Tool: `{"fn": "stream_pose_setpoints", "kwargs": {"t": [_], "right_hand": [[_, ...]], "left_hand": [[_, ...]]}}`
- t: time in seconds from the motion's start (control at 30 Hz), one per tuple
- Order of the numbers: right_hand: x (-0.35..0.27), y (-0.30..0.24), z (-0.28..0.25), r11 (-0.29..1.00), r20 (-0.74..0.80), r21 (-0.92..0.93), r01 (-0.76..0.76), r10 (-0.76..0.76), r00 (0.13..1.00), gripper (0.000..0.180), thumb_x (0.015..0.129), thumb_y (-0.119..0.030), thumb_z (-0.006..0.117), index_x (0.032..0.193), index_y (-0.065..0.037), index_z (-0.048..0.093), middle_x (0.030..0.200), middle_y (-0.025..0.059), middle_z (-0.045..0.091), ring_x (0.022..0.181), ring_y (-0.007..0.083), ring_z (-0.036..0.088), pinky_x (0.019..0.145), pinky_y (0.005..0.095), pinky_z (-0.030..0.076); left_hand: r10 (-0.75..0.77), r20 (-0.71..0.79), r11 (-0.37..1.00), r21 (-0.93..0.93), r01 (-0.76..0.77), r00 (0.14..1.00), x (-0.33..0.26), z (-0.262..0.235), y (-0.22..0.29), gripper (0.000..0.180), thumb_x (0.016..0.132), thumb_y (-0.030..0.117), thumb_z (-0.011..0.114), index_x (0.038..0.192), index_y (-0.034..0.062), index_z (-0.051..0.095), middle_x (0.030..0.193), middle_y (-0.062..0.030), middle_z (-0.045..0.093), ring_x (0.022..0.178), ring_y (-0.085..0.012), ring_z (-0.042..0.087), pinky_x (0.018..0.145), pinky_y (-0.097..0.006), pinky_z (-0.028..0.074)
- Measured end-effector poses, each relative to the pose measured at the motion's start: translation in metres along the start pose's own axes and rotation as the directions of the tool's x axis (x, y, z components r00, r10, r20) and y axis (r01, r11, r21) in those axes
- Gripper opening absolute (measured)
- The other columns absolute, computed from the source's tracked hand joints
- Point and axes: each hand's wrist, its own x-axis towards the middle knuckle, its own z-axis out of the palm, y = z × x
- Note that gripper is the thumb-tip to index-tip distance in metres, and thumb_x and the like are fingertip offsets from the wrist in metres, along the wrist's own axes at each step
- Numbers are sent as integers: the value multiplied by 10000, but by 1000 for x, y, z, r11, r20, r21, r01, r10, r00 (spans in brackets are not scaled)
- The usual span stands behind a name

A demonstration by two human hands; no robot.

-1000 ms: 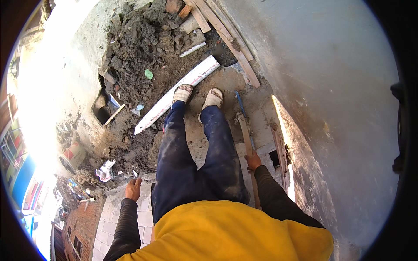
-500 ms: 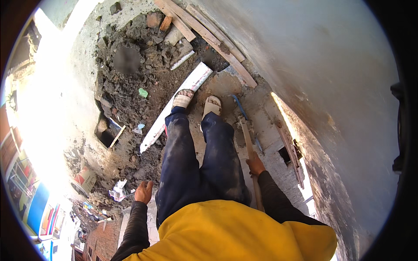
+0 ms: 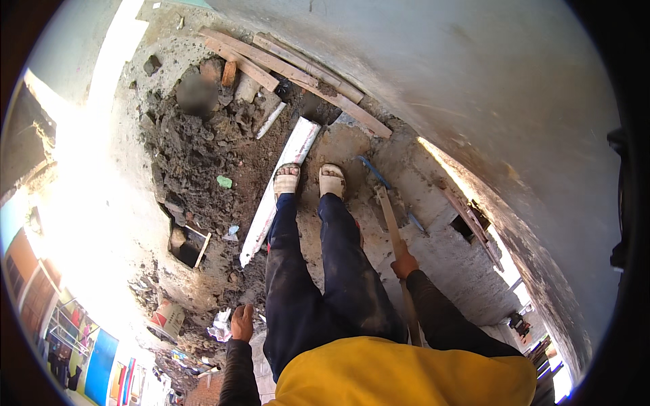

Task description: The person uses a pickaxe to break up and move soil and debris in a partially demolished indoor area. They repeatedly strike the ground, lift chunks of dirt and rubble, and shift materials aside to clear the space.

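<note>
My right hand (image 3: 404, 264) is closed around the long wooden handle (image 3: 391, 223) of a tool, which slants down beside my right leg. The tool's head (image 3: 387, 196) rests on the floor; it is muddy and its shape is hard to make out. Empty, my left hand (image 3: 242, 322) hangs beside my left thigh with its fingers loosely bent. Close to the tool's head lies a blue strip (image 3: 374, 170). A white, dirt-smeared length of board or pipe (image 3: 279, 193) lies by my left foot.
Dark broken soil (image 3: 193, 152) is heaped ahead to the left. Wooden planks (image 3: 305, 78) lie along the wall (image 3: 487, 88). At the left is a square hole (image 3: 186, 250); a whitish bucket (image 3: 166, 318) lies nearer. Another hole (image 3: 462, 229) opens at the right.
The view has shifted, so the floor things appear lower and mostly farther right. My feet stand closer together in the picture. My right hand keeps its hold on the wooden handle.
</note>
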Motion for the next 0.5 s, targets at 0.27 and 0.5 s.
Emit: {"fn": "stream_pose_setpoints", "kwargs": {"t": [0.27, 0.5], "right_hand": [[14, 66, 5, 995, -19, 13, 96, -96, 995, 1025, 837, -140, 761, 1657, -198, 148, 1137, 310, 712, 1044, 513, 685, 893, 589, 540], [22, 77, 9, 978, 13, 202, 42, -46, 999, 1007, 820, -97, 726, 1664, -191, 184, 1151, 289, 719, 1045, 498, 691, 892, 587, 547]], "left_hand": [[307, -30, 942, 154, -299, 951, 9, -4, 120, 440, 1035, 360, 622, 1247, -21, 674, 1210, -238, 689, 1106, -389, 650, 968, -454, 506], [948, -92, 291, 638, -713, 304, 73, -91, 427, 896, 967, 368, 732, 1644, 23, 257, 1676, -284, 270, 1584, -464, 172, 1276, -593, 196]]}}
